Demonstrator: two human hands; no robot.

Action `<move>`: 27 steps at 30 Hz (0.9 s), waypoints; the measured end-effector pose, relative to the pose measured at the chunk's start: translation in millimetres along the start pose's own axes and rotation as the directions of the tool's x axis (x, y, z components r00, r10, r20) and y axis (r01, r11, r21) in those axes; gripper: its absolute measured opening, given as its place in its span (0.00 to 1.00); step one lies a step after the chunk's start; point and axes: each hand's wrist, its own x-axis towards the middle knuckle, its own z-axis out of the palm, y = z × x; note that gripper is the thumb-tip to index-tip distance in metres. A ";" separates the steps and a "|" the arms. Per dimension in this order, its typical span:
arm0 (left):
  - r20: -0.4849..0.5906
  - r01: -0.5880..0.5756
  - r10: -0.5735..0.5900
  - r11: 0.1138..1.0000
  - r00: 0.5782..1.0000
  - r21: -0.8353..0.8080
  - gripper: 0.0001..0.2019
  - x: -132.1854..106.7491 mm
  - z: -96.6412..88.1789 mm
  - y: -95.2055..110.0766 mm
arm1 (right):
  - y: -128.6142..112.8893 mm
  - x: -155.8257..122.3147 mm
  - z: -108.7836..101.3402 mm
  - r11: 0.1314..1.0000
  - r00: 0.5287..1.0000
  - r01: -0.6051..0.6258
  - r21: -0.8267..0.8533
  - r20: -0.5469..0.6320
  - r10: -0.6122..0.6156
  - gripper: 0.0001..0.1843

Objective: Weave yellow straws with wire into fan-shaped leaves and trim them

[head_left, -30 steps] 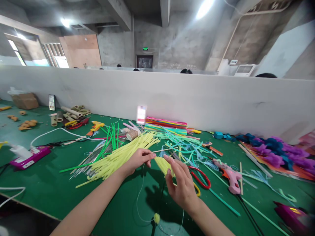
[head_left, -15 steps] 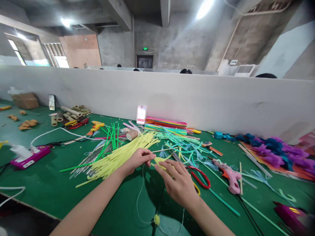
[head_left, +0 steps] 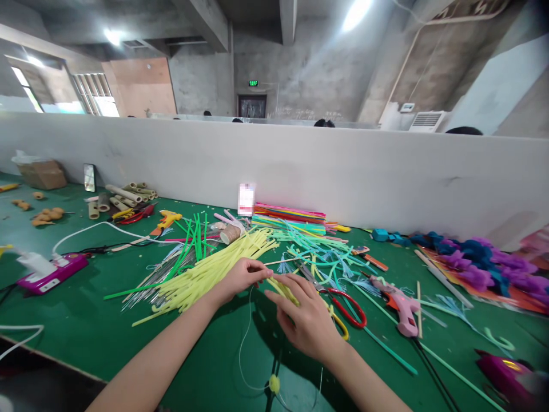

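My left hand is closed in a pinch at the near end of a yellow pipe cleaner. My right hand lies over the same piece, its fingers stretched along it and the thumb below; the palm hides part of it. A thin pale thread hangs in a loop below my left hand, down to a small yellow knob near the front. Beyond my left wrist a thick bundle of yellow pipe cleaners is spread out. Scissors with red and yellow handles rest just right of my right hand.
Green and turquoise pipe cleaners lie behind the hands. A pink glue gun is at right, a yellow glue gun at back left. A purple power strip sits left. A white partition closes off the table's back.
My right hand's fingers have spread slightly, and its thumb now stands farther from the index finger. My left hand stays in nearly the same place.
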 end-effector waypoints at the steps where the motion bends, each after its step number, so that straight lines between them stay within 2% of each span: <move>1: 0.007 -0.005 0.005 1.000 1.000 0.000 0.18 -0.1 -0.2 -0.4 | -0.6 0.3 -2.1 0.999 1.000 -0.011 0.041 -0.002 0.011 0.24; 4: 0.012 -0.003 0.003 1.000 1.000 0.011 0.19 -0.1 -1.1 -1.9 | -0.5 0.6 -6.4 0.983 0.994 -0.095 0.156 -0.030 0.101 0.29; 7: 0.009 0.002 -0.003 0.999 1.000 0.048 0.20 -0.1 -1.9 -2.4 | 3.1 -0.2 -5.3 0.957 0.978 -0.201 0.207 -0.019 0.210 0.28; 11: 0.011 0.006 -0.007 0.997 1.000 0.071 0.21 0.3 -2.0 -2.5 | 7.8 -0.9 1.7 0.961 0.971 -0.239 0.141 0.053 0.234 0.26; 18: 0.021 0.012 -0.013 0.999 1.000 0.037 0.22 -0.7 -2.0 -1.1 | 11.6 -2.1 12.8 0.958 0.959 -0.281 0.061 -0.006 0.282 0.25; 23: 0.080 -0.005 0.005 1.000 0.997 0.006 0.20 -1.5 -2.8 1.9 | 16.2 -1.4 11.4 0.931 0.939 -0.343 0.126 0.027 0.342 0.29; 27: 0.120 0.010 -0.008 1.000 0.993 -0.013 0.19 -3.2 -1.0 5.0 | 17.5 -1.1 8.9 0.871 0.898 -0.441 0.216 0.106 0.428 0.29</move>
